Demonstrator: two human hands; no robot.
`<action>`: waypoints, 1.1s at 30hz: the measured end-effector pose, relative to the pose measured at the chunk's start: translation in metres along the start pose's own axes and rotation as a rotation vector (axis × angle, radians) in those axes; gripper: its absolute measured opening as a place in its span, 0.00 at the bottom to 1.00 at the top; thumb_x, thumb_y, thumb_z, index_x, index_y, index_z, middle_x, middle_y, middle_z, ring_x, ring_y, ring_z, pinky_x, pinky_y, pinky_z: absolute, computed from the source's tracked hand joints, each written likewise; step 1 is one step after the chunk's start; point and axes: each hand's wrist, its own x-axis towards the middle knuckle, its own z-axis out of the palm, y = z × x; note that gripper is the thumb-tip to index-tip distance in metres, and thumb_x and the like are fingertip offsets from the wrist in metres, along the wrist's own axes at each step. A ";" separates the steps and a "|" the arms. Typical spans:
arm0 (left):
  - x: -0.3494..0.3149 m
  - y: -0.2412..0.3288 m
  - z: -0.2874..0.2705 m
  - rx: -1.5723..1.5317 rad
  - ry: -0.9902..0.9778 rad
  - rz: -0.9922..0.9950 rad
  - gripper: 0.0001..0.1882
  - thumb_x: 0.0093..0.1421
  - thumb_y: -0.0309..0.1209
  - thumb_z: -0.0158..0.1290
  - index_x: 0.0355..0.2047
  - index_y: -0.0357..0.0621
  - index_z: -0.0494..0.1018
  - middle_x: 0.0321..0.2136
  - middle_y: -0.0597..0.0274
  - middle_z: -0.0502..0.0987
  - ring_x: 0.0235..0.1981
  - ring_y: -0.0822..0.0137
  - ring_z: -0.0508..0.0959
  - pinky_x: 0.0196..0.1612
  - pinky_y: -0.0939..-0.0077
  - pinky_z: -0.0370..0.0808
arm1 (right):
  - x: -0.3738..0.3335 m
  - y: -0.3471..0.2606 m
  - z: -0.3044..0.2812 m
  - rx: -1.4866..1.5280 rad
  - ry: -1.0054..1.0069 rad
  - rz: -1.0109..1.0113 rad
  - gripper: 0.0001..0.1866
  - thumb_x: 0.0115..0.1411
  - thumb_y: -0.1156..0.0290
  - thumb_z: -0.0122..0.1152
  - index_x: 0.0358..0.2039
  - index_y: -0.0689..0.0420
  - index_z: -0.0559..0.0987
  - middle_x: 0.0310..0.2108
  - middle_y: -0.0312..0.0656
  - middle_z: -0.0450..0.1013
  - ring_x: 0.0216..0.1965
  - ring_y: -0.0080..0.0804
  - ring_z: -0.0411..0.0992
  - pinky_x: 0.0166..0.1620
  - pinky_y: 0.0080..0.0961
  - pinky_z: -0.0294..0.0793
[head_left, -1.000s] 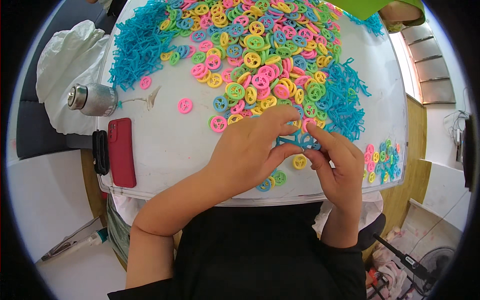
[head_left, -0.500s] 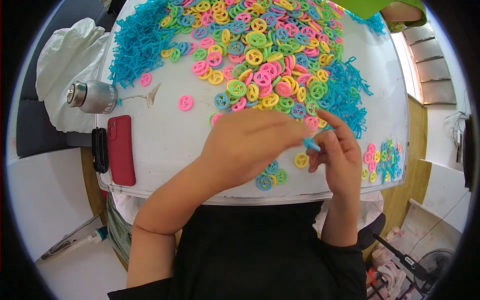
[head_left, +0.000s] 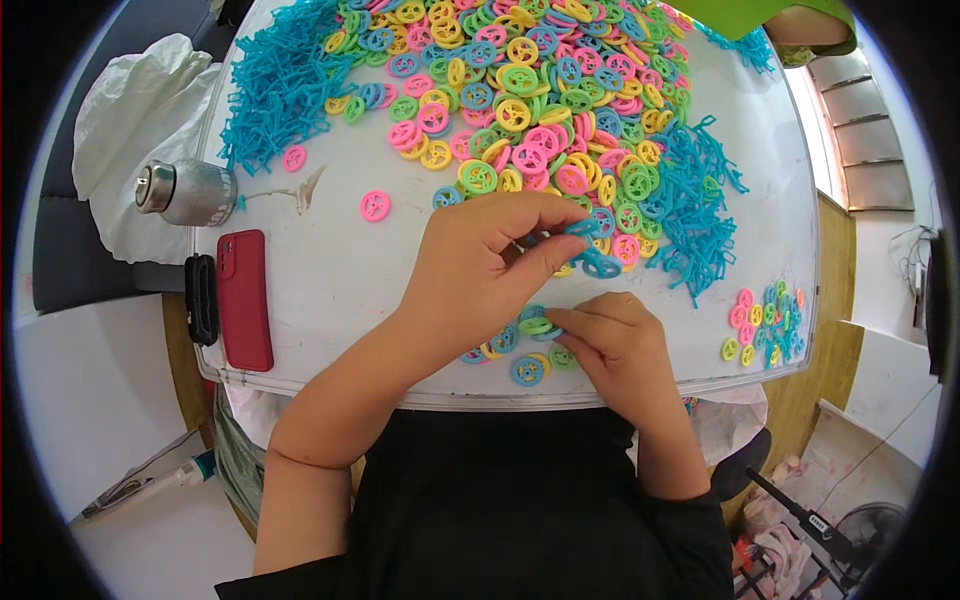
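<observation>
My left hand is closed in a pinch over the near side of the big wheel heap. Between its thumb and fingertips is a blue plastic piece with a round, wheel-like part; the fingers hide some of it. Nearer to me, my right hand pinches the edge of a small plastic wheel, green with blue showing beside it. This wheel is over a small group of loose blue, yellow and green wheels, one of them a blue wheel, close to the table's front edge.
A large heap of coloured wheels covers the far middle, with blue connector piles at left and right. A red phone, black case and silver bottle lie left. Another person's arm shows far right.
My right hand has dropped leftward from its raised place to the small wheel group and pinches a wheel. The blue piece near its fingertips earlier appears now in my left hand, which has lifted slightly.
</observation>
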 end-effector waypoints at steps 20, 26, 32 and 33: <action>-0.005 0.007 0.006 -0.038 -0.232 -0.053 0.10 0.60 0.25 0.62 0.43 0.39 0.80 0.36 0.63 0.83 0.31 0.78 0.80 0.32 0.83 0.76 | 0.015 0.008 -0.032 1.078 0.233 0.194 0.06 0.63 0.72 0.59 0.33 0.60 0.74 0.46 0.52 0.74 0.46 0.34 0.72 0.51 0.32 0.70; -0.006 0.006 0.007 -0.048 -0.250 -0.040 0.09 0.61 0.25 0.61 0.42 0.39 0.81 0.35 0.63 0.83 0.32 0.78 0.79 0.33 0.82 0.75 | 0.016 0.008 -0.028 1.110 0.185 0.192 0.07 0.64 0.71 0.59 0.32 0.59 0.71 0.49 0.54 0.74 0.48 0.33 0.73 0.53 0.32 0.69; -0.009 -0.005 0.012 -0.059 -0.201 0.052 0.09 0.59 0.24 0.63 0.41 0.41 0.81 0.32 0.61 0.83 0.32 0.74 0.80 0.35 0.80 0.75 | 0.018 0.006 -0.033 1.159 0.165 0.241 0.07 0.64 0.73 0.58 0.31 0.58 0.69 0.49 0.55 0.74 0.48 0.34 0.73 0.54 0.33 0.69; -0.010 -0.005 0.012 0.016 -0.168 0.129 0.10 0.57 0.23 0.64 0.40 0.41 0.81 0.32 0.61 0.83 0.31 0.71 0.81 0.34 0.79 0.74 | 0.019 0.006 -0.035 1.156 0.144 0.242 0.07 0.64 0.73 0.58 0.31 0.59 0.69 0.49 0.55 0.74 0.48 0.34 0.73 0.54 0.33 0.70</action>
